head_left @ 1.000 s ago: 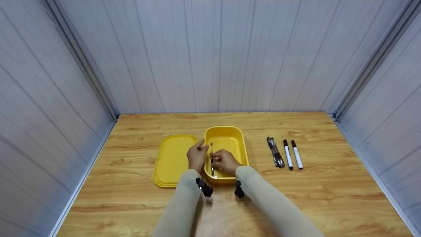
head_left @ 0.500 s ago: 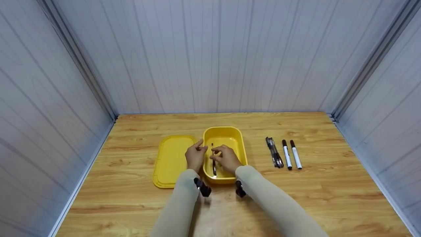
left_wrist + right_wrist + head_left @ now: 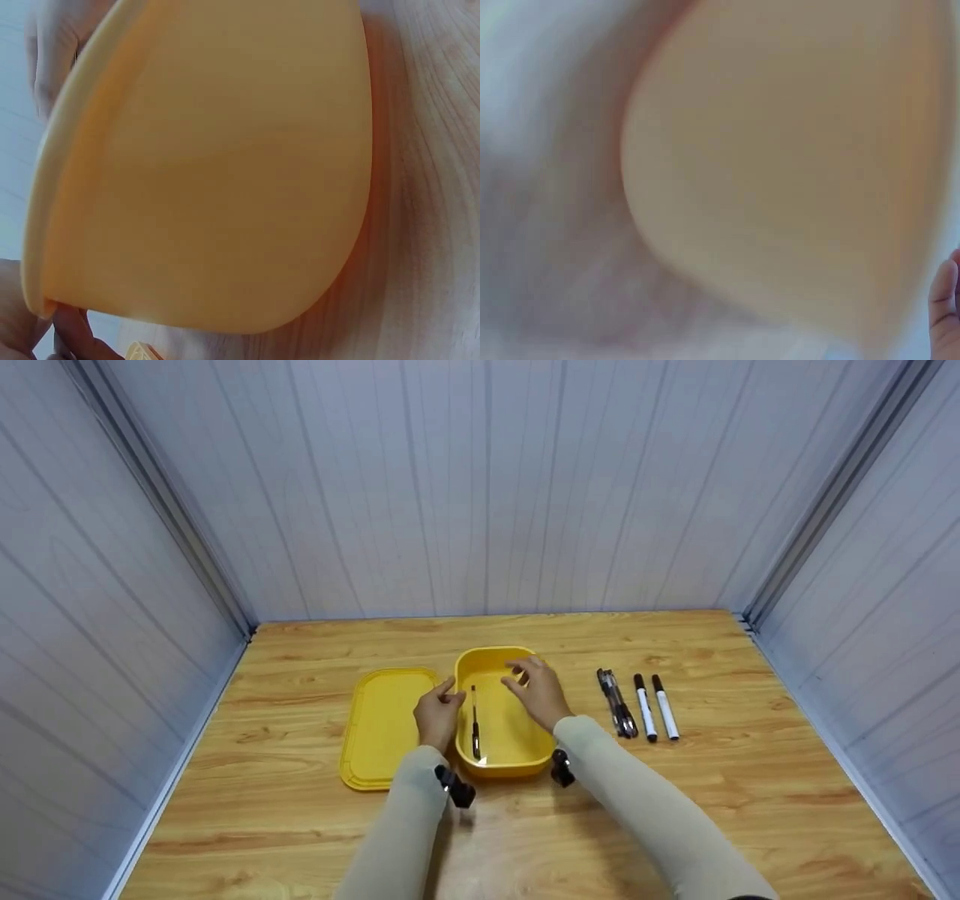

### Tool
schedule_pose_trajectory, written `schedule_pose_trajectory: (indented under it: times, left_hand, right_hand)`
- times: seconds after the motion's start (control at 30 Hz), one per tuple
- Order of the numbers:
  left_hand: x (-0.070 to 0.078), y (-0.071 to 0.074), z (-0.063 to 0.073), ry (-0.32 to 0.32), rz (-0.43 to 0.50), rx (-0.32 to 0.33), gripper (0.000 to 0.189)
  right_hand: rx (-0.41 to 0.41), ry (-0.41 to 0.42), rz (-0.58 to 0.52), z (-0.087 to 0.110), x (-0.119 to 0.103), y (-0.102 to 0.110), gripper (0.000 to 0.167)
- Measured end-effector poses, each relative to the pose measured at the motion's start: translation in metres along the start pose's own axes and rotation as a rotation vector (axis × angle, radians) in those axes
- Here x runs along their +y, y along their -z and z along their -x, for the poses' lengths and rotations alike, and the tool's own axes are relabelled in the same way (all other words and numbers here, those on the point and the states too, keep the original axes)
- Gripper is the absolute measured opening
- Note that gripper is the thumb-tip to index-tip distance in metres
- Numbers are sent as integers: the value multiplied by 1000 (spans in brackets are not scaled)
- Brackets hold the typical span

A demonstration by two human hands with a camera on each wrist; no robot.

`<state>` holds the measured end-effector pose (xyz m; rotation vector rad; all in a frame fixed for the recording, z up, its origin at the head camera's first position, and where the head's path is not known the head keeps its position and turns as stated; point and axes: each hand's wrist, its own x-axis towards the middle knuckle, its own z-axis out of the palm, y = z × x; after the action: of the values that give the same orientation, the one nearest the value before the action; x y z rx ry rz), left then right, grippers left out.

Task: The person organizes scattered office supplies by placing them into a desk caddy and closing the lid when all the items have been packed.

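Note:
A yellow plastic box (image 3: pixel 506 735) stands without its lid in the middle of the table. One dark pen (image 3: pixel 475 731) lies lengthwise inside it, along the left wall. At the box's left rim my left hand (image 3: pixel 436 717) pinches the edge; the left wrist view shows its thumb and fingers (image 3: pixel 75 334) on either side of the rim. My right hand (image 3: pixel 543 694) hovers over the box's right side, thumb and fingers apart, holding nothing. The right wrist view is mostly filled by the blurred box wall (image 3: pixel 780 165).
The yellow lid (image 3: pixel 382 727) lies flat left of the box, partly behind my left hand. To the right, a few dark pens (image 3: pixel 617 703) lie side by side, then two white markers with black caps (image 3: pixel 645 707). Pale panel walls (image 3: pixel 480 495) enclose the wooden table (image 3: pixel 300 825).
My right hand has let go of the pen and moved up and right, toward the box's right rim. The pen now lies in the box. My left hand stays at the left rim.

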<state>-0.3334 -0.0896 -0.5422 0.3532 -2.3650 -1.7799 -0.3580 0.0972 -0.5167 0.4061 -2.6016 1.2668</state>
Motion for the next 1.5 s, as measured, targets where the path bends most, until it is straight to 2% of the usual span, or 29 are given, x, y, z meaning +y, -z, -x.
schedule_pose_trajectory:
  times: [0.2, 0.43, 0.63, 0.83, 0.97, 1.07, 1.27, 1.5]
  left_hand:
    - [-1, 0, 1, 12, 18, -17, 40]
    - [-1, -1, 2, -15, 0, -2, 39]
    - [0, -1, 2, -11, 0, 1, 39]
    - [-2, -3, 0, 23, 17, -15, 40]
    - [-3, -3, -1, 32, 18, -22, 40]
    - [-3, -3, 0, 24, 8, -16, 40]
    - [-1, -1, 3, -2, 22, -1, 38]
    - [0, -2, 4, -12, -13, 29, 37]
  right_hand:
    - [100, -75, 6, -13, 21, 37, 49]
    - [103, -154, 118, -10, 52, 77, 48]
    - [113, -263, 160, 0, 74, 95, 48]
    - [85, -381, 208, 14, 88, 99, 50]
    - [74, -410, 263, 21, 95, 97, 48]
    - [73, -413, 300, 24, 100, 93, 50]
    - [54, -408, 299, 27, 109, 88, 47]
    - [33, -340, 346, 29, 113, 85, 42]
